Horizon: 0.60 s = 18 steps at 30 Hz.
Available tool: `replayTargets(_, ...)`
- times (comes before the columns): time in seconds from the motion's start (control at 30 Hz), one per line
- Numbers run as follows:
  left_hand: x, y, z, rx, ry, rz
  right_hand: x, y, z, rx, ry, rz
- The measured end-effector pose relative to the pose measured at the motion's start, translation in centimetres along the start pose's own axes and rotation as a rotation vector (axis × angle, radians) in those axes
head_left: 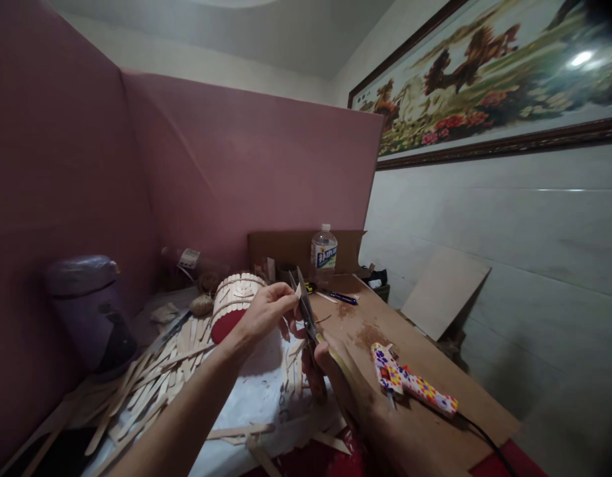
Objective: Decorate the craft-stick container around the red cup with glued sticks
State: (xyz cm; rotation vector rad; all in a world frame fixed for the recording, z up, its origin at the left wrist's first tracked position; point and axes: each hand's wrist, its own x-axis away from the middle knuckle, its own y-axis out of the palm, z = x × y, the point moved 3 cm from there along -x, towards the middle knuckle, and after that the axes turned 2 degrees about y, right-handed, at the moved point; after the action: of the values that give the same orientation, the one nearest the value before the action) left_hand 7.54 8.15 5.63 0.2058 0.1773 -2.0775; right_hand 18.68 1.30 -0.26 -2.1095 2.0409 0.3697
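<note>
My right hand [330, 364] grips a pair of scissors [306, 310] by the handles, blades pointing up and away. My left hand [273, 306] pinches a small pale piece of wooden stick [299, 291], which sits at the scissor blades. Whether the blades have cut into it I cannot tell. Just left of my left hand, a barrel-shaped piece covered in wooden sticks [234, 295] lies on its side with a red round end facing me. Loose wooden craft sticks [171, 358] are heaped below and left of it.
A flower-patterned glue gun [410, 383] with a black cord lies on the brown board [450, 411] at right. Behind stand a clear labelled bottle [324, 255] and a dark blue pen-like tool [342, 298]. A lidded purple bin [90, 318] stands at left, before pink panels.
</note>
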Motion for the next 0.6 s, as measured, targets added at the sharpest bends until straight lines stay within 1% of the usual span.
replayTargets(0.07,0.0,0.0,-0.1,-0.005,0.006,-0.008,0.3,0.1,-0.3,0.017,0.020,-0.019)
replayTargets(0.17,0.0,0.0,-0.3,-0.012,0.020,-0.025,0.7,0.1,-0.6,0.038,0.059,-0.011)
replayTargets(0.27,0.0,-0.1,-0.4,-0.034,0.028,-0.045,0.7,0.1,-0.2,0.032,0.106,-0.020)
replayTargets(0.4,-0.1,-0.3,-0.7,-0.060,0.024,-0.054,0.5,0.0,0.5,-0.001,0.112,-0.021)
replayTargets(0.53,-0.1,-0.2,-0.9,-0.067,0.021,-0.074,0.8,0.1,0.0,0.073,0.138,-0.022)
replayTargets(0.6,0.0,-0.1,-1.0,-0.065,0.019,-0.090,1.0,0.2,-0.4,0.101,0.146,0.001)
